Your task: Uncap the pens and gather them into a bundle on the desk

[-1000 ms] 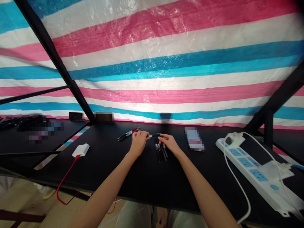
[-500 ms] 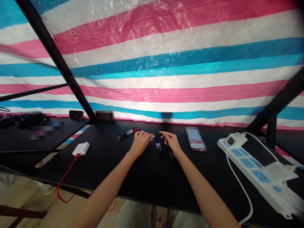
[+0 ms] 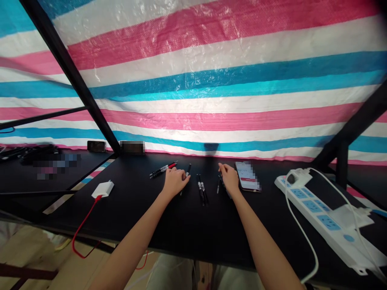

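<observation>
My left hand (image 3: pixel 175 180) is closed on a slim dark pen (image 3: pixel 188 170), whose upper end sticks up past the fingers. Beyond that hand lies a small group of pens (image 3: pixel 162 170), one with a red part. Two black pens (image 3: pixel 201 189) with pale bands lie side by side between my hands. My right hand (image 3: pixel 229 178) is curled low over the table with thumb and fingertips together; what they grip is hidden. A thin dark stick (image 3: pixel 218 184), perhaps a pen part, shows just left of it, and another dark piece is partly covered beneath the palm.
On the black table (image 3: pixel 175 229), a lit phone (image 3: pixel 248 176) lies right of my right hand. A white power strip (image 3: pixel 326 221) with plugs and cables runs along the right. At left is a white charger (image 3: pixel 102 188) with a red cable. Black frame bars (image 3: pixel 75 80) cross before a striped sheet.
My hands were together over a pen and have moved apart. The left hand moved slightly left and down with a pen; the right moved right, nearer the phone. The thin stick now lies at another angle.
</observation>
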{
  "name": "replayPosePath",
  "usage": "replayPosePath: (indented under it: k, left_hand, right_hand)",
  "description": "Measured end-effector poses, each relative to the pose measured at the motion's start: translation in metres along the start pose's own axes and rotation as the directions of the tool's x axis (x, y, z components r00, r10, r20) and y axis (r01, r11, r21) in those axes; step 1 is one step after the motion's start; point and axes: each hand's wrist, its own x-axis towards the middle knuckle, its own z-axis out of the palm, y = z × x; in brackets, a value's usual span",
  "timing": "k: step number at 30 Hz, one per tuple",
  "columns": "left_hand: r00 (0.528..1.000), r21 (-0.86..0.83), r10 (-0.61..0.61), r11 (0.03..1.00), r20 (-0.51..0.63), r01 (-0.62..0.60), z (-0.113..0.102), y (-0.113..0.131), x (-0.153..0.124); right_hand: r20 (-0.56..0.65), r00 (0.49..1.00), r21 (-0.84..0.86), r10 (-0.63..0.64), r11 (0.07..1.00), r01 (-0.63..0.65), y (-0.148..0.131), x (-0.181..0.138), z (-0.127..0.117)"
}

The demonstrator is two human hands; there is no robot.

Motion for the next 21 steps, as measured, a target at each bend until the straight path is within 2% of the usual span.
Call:
replayPosePath:
  k: [2, 4, 6, 8, 10, 12, 15, 21]
  left_hand:
    - [0.999, -0.028, 0.003, 1.0, 0.05, -0.002, 0.002, 0.001, 0.0]
    - [0.995, -0.056, 0.018, 0.998, 0.096, -0.013, 0.004, 0.002, -0.001]
    - [0.99, -0.088, 0.037, 0.996, 0.134, -0.025, 0.005, 0.003, -0.001]
    - [0.986, -0.118, 0.05, 0.992, 0.158, -0.031, 0.006, 0.003, -0.001]
    - [0.983, -0.143, 0.063, 0.989, 0.175, -0.038, 0.006, 0.004, -0.001]
    - [0.978, -0.166, 0.086, 0.985, 0.19, -0.054, 0.005, 0.004, -0.001]
    - [0.968, -0.197, 0.133, 0.976, 0.214, -0.09, 0.005, 0.006, -0.001]
    - [0.953, -0.252, 0.185, 0.96, 0.238, -0.124, 0.005, 0.008, -0.002]
  right_hand:
    - [0.168, 0.985, -0.135, -0.047, 0.988, 0.07, -0.006, -0.006, 0.003]
    - [0.246, 0.964, -0.243, -0.099, 0.957, 0.161, -0.014, -0.012, 0.005]
    - [0.225, 0.963, -0.366, -0.149, 0.903, 0.225, -0.02, -0.016, 0.003]
    - [0.152, 0.973, -0.486, -0.174, 0.844, 0.227, -0.022, -0.018, -0.001]
    - [0.103, 0.984, -0.586, -0.144, 0.791, 0.177, -0.022, -0.018, -0.006]
    - [0.119, 0.99, -0.651, -0.07, 0.747, 0.131, -0.018, -0.017, -0.008]
    - [0.222, 0.975, -0.657, 0.014, 0.741, 0.139, -0.014, -0.016, -0.006]
    - [0.39, 0.919, -0.442, -0.062, 0.863, 0.246, -0.019, -0.019, 0.004]
